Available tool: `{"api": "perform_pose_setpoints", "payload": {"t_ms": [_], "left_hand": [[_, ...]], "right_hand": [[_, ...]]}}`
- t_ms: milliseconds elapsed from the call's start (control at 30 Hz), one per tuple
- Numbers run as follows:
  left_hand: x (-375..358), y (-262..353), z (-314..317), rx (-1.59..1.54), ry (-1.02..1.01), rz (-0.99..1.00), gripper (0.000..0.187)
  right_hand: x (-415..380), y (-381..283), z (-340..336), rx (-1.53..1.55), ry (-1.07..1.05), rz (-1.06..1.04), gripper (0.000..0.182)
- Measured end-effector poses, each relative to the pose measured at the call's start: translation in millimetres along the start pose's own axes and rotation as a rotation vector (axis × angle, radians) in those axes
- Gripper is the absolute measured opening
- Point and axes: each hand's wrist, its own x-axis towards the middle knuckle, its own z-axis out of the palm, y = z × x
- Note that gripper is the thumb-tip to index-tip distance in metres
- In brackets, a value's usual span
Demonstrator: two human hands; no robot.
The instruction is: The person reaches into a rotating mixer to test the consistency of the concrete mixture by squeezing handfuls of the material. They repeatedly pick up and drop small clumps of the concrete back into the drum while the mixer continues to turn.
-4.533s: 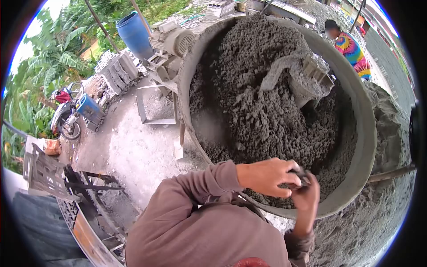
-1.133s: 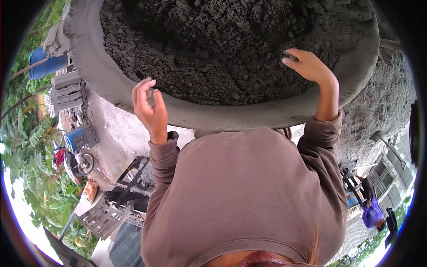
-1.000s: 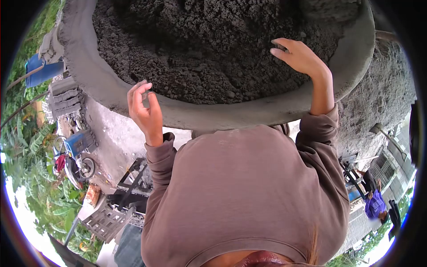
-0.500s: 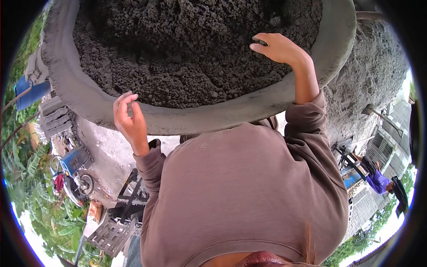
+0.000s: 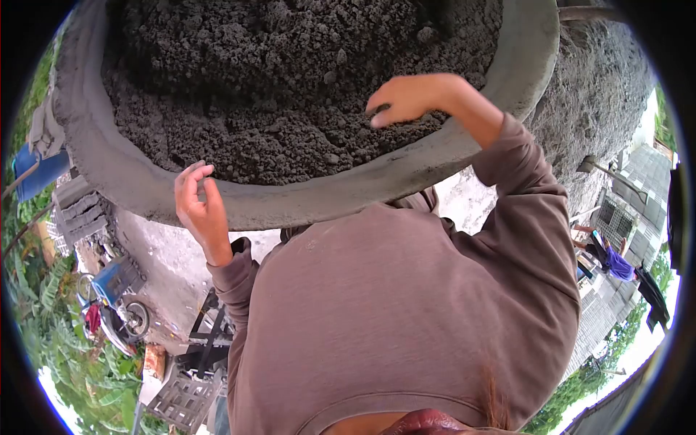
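A large round basin with a thick, grey, mortar-coated rim (image 5: 319, 203) stands in front of my body. Dark, damp, crumbly cement mix (image 5: 290, 138) fills much of it, heaped higher toward the far side. My left hand (image 5: 199, 206) is at the near left rim, its fingers loosely bent, thumb apart and nothing between them. Over the right part of the mix is my right hand (image 5: 413, 100), palm down, with a gap between thumb and fingers and nothing seen in it.
A big grey heap of sand-like material (image 5: 591, 87) rises at the right. At the left are stacked grey blocks (image 5: 80, 206), a blue container (image 5: 40, 174) and a motorbike (image 5: 119, 312). Beyond, at the right, is a person in purple (image 5: 618, 267). A plastic crate (image 5: 185, 395) sits lower left.
My right hand has moved left and nearer to me over the mix. My left hand stays at the rim. The whole view has shifted slightly.
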Motion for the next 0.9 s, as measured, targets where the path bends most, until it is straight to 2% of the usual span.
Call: {"api": "perform_pose_setpoints", "payload": {"t_ms": [33,100,167,200,267,300,400,467,567,633,733,767,833,900], "left_hand": [[0,-1,1,-0.020,0.002,0.020,0.016],[0,-3,0,-0.039,0.001,0.041,0.016],[0,-3,1,-0.032,-0.003,0.039,0.015],[0,-2,1,-0.035,0.002,0.038,0.015],[1,-1,1,-0.031,-0.018,-0.011,0.015],[1,-1,1,-0.031,-0.010,-0.016,0.015],[3,-2,1,-0.010,0.000,0.037,0.015],[2,-1,2,-0.018,-0.001,0.030,0.015],[3,2,1,-0.013,0.004,0.011,0.014],[3,0,1,0.003,0.021,-0.004,0.014],[3,0,0,-0.009,0.028,-0.008,0.014],[3,-1,0,0.001,0.037,-0.013,0.014],[3,-2,0,-0.030,0.045,0.017,0.014],[3,-2,0,-0.019,0.067,0.014,0.014]], "right_hand": [[3,14,-14,0.028,-0.081,-0.035,0.047],[23,82,-25,-0.122,0.130,0.154,0.044],[44,166,-19,-0.230,0.464,0.475,0.044],[49,205,-9,-0.235,0.465,0.473,0.044],[55,267,16,-0.379,0.678,0.586,0.049],[56,278,32,-0.241,0.642,0.563,0.058],[56,242,48,-0.106,0.682,0.608,0.059],[56,214,34,-0.109,0.468,0.768,0.050],[66,214,30,-0.091,0.391,0.801,0.045],[64,207,21,-0.157,0.354,0.727,0.045],[64,202,2,-0.071,0.401,0.566,0.032],[64,194,-2,-0.171,0.506,0.543,0.033],[59,171,-25,-0.158,0.426,0.482,0.038],[52,137,-38,-0.161,0.472,0.430,0.042]]}}
